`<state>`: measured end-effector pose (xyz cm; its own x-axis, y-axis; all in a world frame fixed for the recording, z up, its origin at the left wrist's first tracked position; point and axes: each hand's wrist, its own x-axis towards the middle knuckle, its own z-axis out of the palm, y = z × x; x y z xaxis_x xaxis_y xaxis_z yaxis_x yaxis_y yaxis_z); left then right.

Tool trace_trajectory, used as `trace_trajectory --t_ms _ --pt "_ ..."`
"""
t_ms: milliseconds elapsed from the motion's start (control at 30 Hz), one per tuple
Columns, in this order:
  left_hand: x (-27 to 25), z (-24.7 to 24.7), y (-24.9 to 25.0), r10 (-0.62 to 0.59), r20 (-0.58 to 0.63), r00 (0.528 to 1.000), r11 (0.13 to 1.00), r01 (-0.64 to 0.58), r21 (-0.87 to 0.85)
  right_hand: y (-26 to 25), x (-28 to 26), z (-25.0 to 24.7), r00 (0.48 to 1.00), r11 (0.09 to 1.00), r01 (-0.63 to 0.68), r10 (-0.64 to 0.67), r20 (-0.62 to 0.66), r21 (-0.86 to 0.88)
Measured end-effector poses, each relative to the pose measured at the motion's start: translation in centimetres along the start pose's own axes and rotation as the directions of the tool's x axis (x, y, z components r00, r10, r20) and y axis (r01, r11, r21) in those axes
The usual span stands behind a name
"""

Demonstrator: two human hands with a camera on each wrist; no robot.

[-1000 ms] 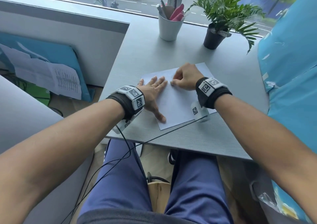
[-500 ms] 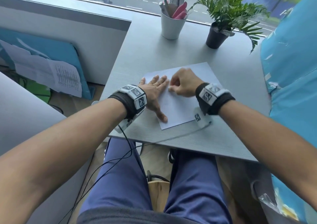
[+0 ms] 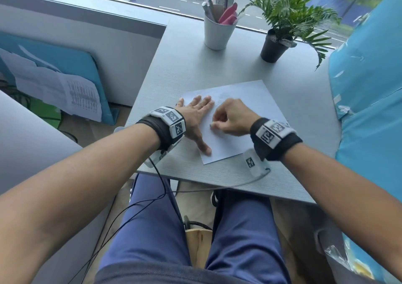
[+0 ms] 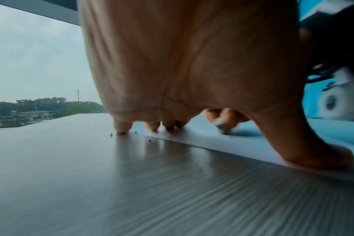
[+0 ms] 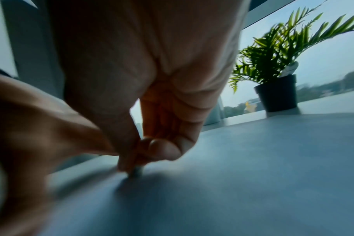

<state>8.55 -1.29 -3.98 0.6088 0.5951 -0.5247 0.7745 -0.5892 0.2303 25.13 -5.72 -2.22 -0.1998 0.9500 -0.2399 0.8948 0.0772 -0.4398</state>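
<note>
Grey tabletop (image 3: 195, 66) against a window, street traffic below the glass. At the far edge, a white cup of pens (image 3: 218, 33) and a potted plant (image 3: 274, 46), well apart from the work. Toward the front edge, left of middle, a sheet of paper (image 3: 256, 101), lying flat and slightly skewed to the tabletop's edges.

Spread flat along the sheet's left edge, the left hand (image 3: 195, 118): fingers straight, little finger just off onto bare tabletop, thumb pressed near the sheet's near-left corner. Placed so, most likely, to pin the paper against the drag of rubbing.

Curled beside it, the right hand (image 3: 232, 118), thumb and forefinger pinching a small grey stub (image 3: 211, 126), tip down on the paper just beside the left palm. Too blurred to name for certain. Judged an eraser, given the dark crumbs (image 4: 150, 140) on the tabletop by the sheet's edge and the faint marks farther up the sheet. Gripped short and low, presumably for pressure and control.

Against a second ago: right hand then up beside the left fingertips, now drawn back toward the front edge, level with the left palm, which fits a rubbing stroke. Left hand in the same spot, same flat spread. Sheet, cup and plant unmoved on the tabletop.
</note>
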Motion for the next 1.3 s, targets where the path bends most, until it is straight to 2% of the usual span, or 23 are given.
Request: trace_trajectory --t_ms 67,100,167,267,367,433,500,567,600,733,800,867,900,967,1033,1067,1233,1300 --pt "0.0 0.2 -0.1 -0.007 0.0 1.0 1.0 0.007 0.004 -0.5 -1.4 0.5 0.991 0.999 0.049 -0.048 0.126 -0.005" --pt "0.0 0.3 -0.1 -0.006 0.0 1.0 1.0 0.006 0.006 -0.5 -1.1 0.3 0.989 0.998 0.059 -0.055 0.14 -0.026" --pt "0.0 0.1 0.0 0.003 0.001 1.0 1.0 -0.003 0.005 0.1 0.8 -0.6 0.998 0.998 0.023 -0.02 0.057 -0.053" --pt "-0.1 0.0 0.1 -0.003 -0.003 1.0 1.0 0.003 0.003 1.2 4.2 -2.1 0.988 0.993 -0.114 0.111 -0.109 -0.025" --pt "0.2 0.1 -0.1 -0.045 -0.014 0.999 0.999 0.045 -0.005 0.8 4.0 -1.5 0.983 0.993 -0.116 0.111 -0.149 -0.027" --pt "0.4 0.3 -0.2 -0.056 -0.016 0.998 0.998 0.056 -0.004 -0.1 1.5 -0.2 0.993 0.998 -0.055 0.051 -0.106 -0.037" --pt "0.3 0.3 -0.2 -0.061 -0.009 0.998 0.998 0.061 0.003 -0.9 -0.8 0.6 0.999 0.999 0.008 -0.007 0.032 -0.042" --pt "0.3 0.2 -0.1 -0.069 -0.004 0.998 0.998 0.069 0.012 -1.0 -0.7 0.3 0.992 0.997 0.036 -0.028 0.127 -0.065" --pt "0.3 0.1 0.1 -0.07 -0.002 0.998 0.997 0.07 0.014 -0.8 0.1 -0.2 0.993 0.997 0.03 -0.022 0.114 -0.073" --pt "0.2 0.0 0.0 -0.068 -0.008 0.998 0.998 0.068 0.002 0.5 4.7 -2.0 0.993 0.994 -0.085 0.079 -0.093 -0.071" --pt "0.2 0.0 0.0 -0.074 -0.01 0.997 0.997 0.074 0.006 0.5 5.2 -1.8 0.983 0.991 -0.121 0.113 -0.144 -0.051" --pt "0.2 0.0 0.1 -0.076 -0.003 0.997 0.997 0.076 0.004 0.1 4.0 -1.1 0.983 0.994 -0.099 0.092 -0.156 -0.038" --pt "0.2 0.0 0.1 -0.077 -0.007 0.997 0.997 0.077 0.005 -0.2 2.8 -0.7 0.989 0.997 -0.07 0.065 -0.13 -0.036" --pt "0.1 0.1 0.1 -0.083 -0.016 0.996 0.997 0.083 0.007 -1.1 0.1 0.3 1.0 0.999 0.001 0.0 0.007 -0.037" --pt "0.1 0.2 0.1 -0.09 -0.024 0.996 0.996 0.09 0.011 -1.6 -1.4 0.8 0.99 0.997 0.061 -0.054 0.133 -0.054" --pt "0.1 0.2 0.1 -0.09 -0.024 0.996 0.996 0.09 0.013 -1.6 -1.2 0.5 0.987 0.995 0.073 -0.063 0.148 -0.064" --pt "-0.3 -0.3 0.4 -0.082 -0.011 0.997 0.997 0.082 -0.005 -0.3 4.3 -1.8 0.994 0.995 -0.068 0.061 -0.087 -0.072" --pt "-0.3 -0.4 0.5 -0.088 -0.008 0.996 0.996 0.088 -0.003 -0.3 4.8 -1.8 0.989 0.994 -0.087 0.079 -0.128 -0.063"
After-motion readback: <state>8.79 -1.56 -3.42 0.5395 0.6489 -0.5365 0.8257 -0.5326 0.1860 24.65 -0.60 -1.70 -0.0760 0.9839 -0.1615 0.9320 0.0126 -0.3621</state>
